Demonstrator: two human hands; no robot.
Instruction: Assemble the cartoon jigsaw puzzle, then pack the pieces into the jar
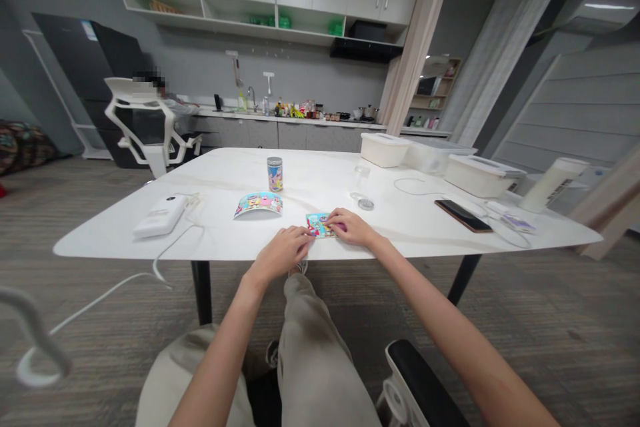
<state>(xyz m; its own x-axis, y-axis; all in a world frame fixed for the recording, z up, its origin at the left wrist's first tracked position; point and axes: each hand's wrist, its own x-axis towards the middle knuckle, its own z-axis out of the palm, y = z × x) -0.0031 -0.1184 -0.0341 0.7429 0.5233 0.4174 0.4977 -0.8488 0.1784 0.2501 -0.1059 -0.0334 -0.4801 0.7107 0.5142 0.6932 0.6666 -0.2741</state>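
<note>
Trousers [317,347] are seen at bottom centre; above, the card [319,221], touched by left hand [284,250] and right hand [353,227] (curled, pinch unclear), could be bent by uneven pressing.

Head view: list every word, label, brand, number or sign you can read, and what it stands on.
No text can be read with certainty.
White tumbler: dark lettering, too blurred.
White corded device: dark print, too small.
Refrigerator sticker: too small.
Flat cartoon card, curved cartoon sheet, cartoon-printed can: pictures show, but no legible words.
</note>
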